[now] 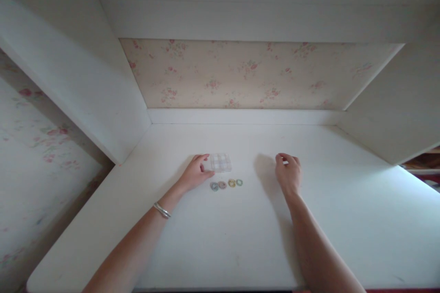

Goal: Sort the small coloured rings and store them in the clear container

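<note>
A clear plastic box point(221, 162) with a grid of compartments lies flat on the white desk. My left hand point(197, 171) holds its left side, with the thumb at the near corner and the fingers at the far corner. Just in front of the box are several small coiled rings in a row: a grey-blue ring point(214, 186), a reddish-brown ring point(222, 185), a yellow ring point(232, 183) and a green ring point(239, 182). To their right, my right hand point(288, 171) is raised over the desk with its fingertips pinched together. Whatever may be between them is too small to make out.
The white desk point(192, 242) has side panels, a left panel point(75, 68) and a right panel point(395, 100), and a shelf point(240, 18) overhead. Floral wallpaper point(223, 73) shows at the back. Beyond the right panel, some items point(424, 162) are partly visible.
</note>
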